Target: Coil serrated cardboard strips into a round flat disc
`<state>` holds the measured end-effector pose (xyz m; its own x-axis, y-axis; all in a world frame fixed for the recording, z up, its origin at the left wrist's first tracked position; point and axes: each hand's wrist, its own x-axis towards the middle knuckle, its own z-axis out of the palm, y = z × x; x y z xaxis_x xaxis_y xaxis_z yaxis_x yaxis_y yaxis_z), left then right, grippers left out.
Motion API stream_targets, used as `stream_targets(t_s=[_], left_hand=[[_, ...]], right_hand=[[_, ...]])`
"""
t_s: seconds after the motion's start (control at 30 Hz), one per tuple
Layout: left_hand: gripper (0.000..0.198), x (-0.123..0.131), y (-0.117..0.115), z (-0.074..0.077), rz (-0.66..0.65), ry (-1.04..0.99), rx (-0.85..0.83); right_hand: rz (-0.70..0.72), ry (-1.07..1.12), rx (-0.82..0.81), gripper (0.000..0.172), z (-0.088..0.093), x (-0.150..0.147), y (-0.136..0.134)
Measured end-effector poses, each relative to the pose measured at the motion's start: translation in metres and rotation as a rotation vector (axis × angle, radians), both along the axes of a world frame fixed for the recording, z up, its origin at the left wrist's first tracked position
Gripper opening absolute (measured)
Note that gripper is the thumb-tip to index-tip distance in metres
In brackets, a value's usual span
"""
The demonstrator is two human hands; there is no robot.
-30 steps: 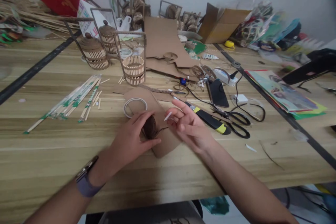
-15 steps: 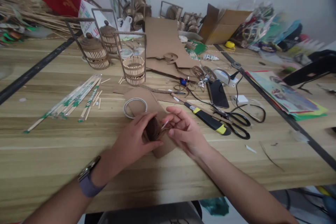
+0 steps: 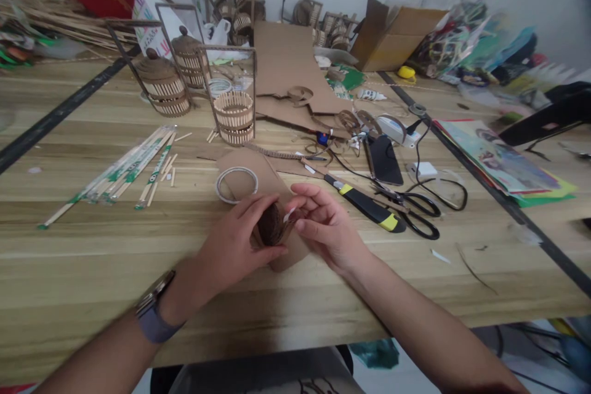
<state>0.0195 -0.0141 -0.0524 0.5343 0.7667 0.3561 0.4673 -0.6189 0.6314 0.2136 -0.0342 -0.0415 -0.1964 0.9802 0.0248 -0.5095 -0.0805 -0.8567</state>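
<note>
The bench (image 3: 92, 271) is showing a smooth, pale wood grain, with 2 dark strips crossing it toward the far edge. Near the middle of the near edge, a flat piece of matte brown card (image 3: 289, 261) is lying under the hands. Above it, the left hand (image 3: 237, 234) is holding a coil (image 3: 270, 226), its grip clamped around the sides with thumb and fingers. The coil is looking dark brown, round and ridged, like a strip wound in tight layers, and its face is tilting toward the right hand (image 3: 330, 233). That hand is bending its fingers beside the coil, with a thin white slip (image 3: 289, 215) resting at the fingertips; I cannot tell whether its grip is closing on the slip or on the coil's edge.

Just beyond the left hand, a pale, hollow ring (image 3: 218, 188) is lying flat on the card. Farther from the near edge, an open slatted basket (image 3: 234, 112) is standing upright under a square brown handle. To the right, a black and yellow knife (image 3: 369, 204) is lying near black-handled scissors (image 3: 399, 198) and a glossy, flat phone (image 3: 385, 160).
</note>
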Motion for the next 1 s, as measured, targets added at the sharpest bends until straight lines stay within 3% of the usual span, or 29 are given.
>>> stream_targets(t_s=[0.43,0.8,1.0], left_hand=[[0.072,0.003,-0.004,0.012,-0.055,0.001,-0.039],[0.090,0.001,-0.009,-0.002,0.000,-0.082,-0.095],[0.076,0.001,-0.007,0.002,0.003,-0.069,0.062]], right_hand=[[-0.014,0.010,0.017,0.044,0.000,-0.003,-0.001],[-0.007,-0.037,0.032,0.050,-0.006,-0.003,-0.002],[-0.014,-0.035,0.052,0.052,-0.003,-0.001,-0.005]])
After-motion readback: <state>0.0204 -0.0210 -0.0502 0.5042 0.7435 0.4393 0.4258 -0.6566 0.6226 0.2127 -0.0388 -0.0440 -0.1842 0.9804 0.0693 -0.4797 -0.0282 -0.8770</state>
